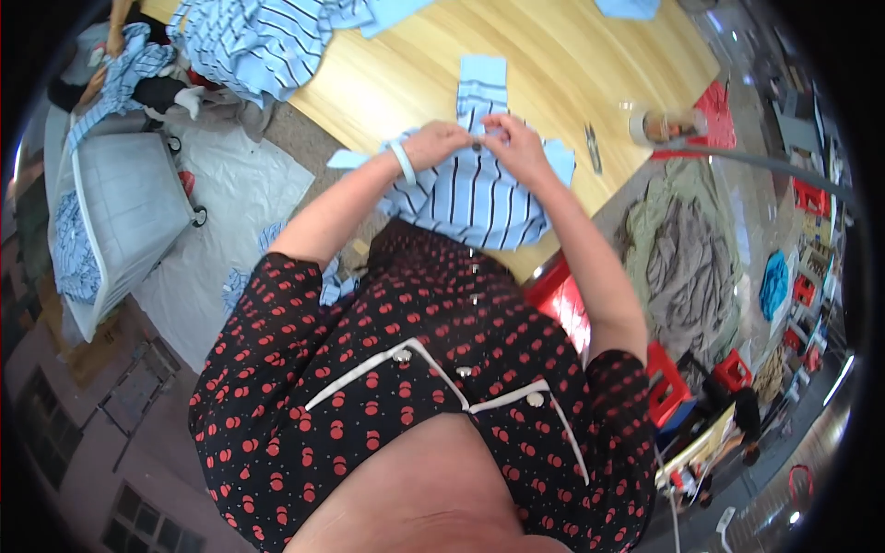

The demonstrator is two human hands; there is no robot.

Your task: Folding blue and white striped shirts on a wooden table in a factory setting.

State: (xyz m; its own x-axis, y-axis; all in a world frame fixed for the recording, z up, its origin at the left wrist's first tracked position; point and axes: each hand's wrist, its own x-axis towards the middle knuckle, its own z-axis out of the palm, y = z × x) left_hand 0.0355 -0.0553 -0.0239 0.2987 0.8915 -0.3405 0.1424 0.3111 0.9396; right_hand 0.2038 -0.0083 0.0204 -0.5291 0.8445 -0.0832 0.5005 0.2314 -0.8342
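A light blue garment piece with dark stripes [489, 198] lies bunched at the near edge of the wooden table, in front of my body. My left hand [438, 146] pinches the cloth near its upper middle. Close beside it, my right hand [516, 149] grips the same cloth, its thumb and forefinger almost meeting the left fingertips. A small dark spot shows between the fingertips; I cannot make out what it is. Beyond the hands a narrow band of the cloth [483, 72] lies flat, pointing away from me. Thread snips [593, 149] rest to the right of my right hand.
A heap of striped cloth [253, 46] covers the table's far left. At the right edge stands a clear container [668, 125] beside red plastic [714, 115]. A white wheeled cart [138, 203] holds striped cloth; next to it another person's hand [94, 85] handles similar cloth. Grey-green fabric [687, 258] lies right.
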